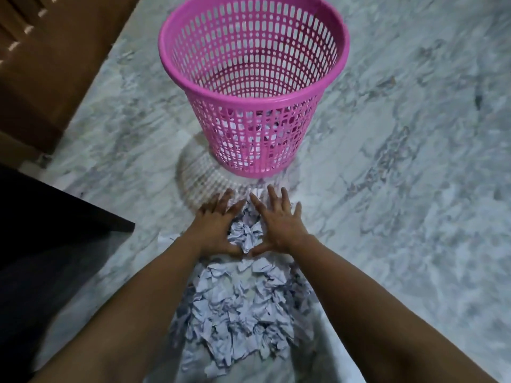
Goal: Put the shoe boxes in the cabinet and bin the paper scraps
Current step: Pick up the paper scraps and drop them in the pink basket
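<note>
Paper scraps [244, 236] bunched btwn left hand [214, 229] & right hand [282, 226], both spread.

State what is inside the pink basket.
Through the pink basket mesh, some white scraps show near the bottom. The near wall hides most of the floor, so the amount is unclear.

One pink mesh bin [253, 87] stands on the marble floor [401, 161]. Two hands are in view, the left hand [217, 226] and the right hand [280, 223]. The crumpled paper scraps [237, 310] form one heap, too many to count.
</note>
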The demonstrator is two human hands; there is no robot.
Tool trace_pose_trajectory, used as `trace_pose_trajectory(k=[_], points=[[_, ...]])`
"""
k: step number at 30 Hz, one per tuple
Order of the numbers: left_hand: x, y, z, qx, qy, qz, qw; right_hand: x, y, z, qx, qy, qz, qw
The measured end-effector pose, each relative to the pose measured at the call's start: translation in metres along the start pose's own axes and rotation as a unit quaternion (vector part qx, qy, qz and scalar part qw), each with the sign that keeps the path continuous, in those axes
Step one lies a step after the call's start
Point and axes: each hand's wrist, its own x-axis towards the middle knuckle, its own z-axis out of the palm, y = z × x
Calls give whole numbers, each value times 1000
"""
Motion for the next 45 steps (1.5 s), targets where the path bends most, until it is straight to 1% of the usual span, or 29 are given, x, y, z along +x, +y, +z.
trace_pose_trajectory(k=[2,5,7,10,12,14,17,19,21,23,24,26,28,29,31,33,34,35,36,37,38,39,40,41,43,44,45], points=[[1,1,7,8,25,17,1000,7,-1,1,-26,2,-27,999],[0,3,13,1,66,27,997,9,-3,-1,-59,49,-43,996],[0,5,14,-12,87,32,996,8,0,1,-61,85,-59,993],[2,12,13,-26,96,34,994,4,7,13,-37,133,-108,985],[2,18,15,-44,94,18,994,0,10,20,-14,138,-117,983],[0,25,16,-64,96,7,993,-5,10,21,-4,127,-116,985],[-6,30,16,-68,103,8,992,-16,11,14,17,115,-122,986],[-13,30,16,-71,120,5,990,-26,17,12,20,106,-103,989],[-21,28,12,-92,144,4,985,-39,29,10,32,106,-49,993],[-29,28,0,-119,163,12,979,-54,45,3,68,128,13,989],[-33,29,-9,-135,174,24,975,-63,51,-3,103,147,42,983],[-40,35,-32,-170,214,57,960,-78,58,-24,195,214,88,953],[-47,46,-64,-192,275,89,938,-90,56,-61,279,298,104,907],[-51,53,-82,-197,308,105,925,-95,52,-85,322,342,102,877],[-61,70,-122,-199,375,137,895,-102,38,-138,390,416,76,818],[-70,83,-165,-196,441,164,860,-106,19,-192,422,468,16,776],[-71,88,-187,-198,476,168,840,-107,7,-220,429,486,-23,761],[-71,93,-211,-203,509,162,821,-104,-4,-245,423,500,-59,754],[-67,96,-234,-205,538,147,804,-98,-13,-267,402,512,-86,755],[-62,99,-258,-210,560,125,792,-89,-23,-288,377,516,-102,762],[-52,99,-280,-217,571,94,786,-77,-31,-306,352,512,-103,777],[-43,100,-301,-228,562,57,793,-64,-39,-322,328,499,-97,796],[-30,97,-319,-234,536,15,811,-53,-47,-336,313,478,-86,816],[-20,94,-335,-231,489,-31,840,-44,-54,-346,312,443,-75,837],[-5,87,-354,-242,353,-106,898,-30,-60,-358,334,330,-48,882],[1,83,-356,-247,289,-116,918,-27,-59,-360,338,279,-32,898],[3,78,-355,-258,244,-116,927,-23,-56,-361,332,253,-21,908]])
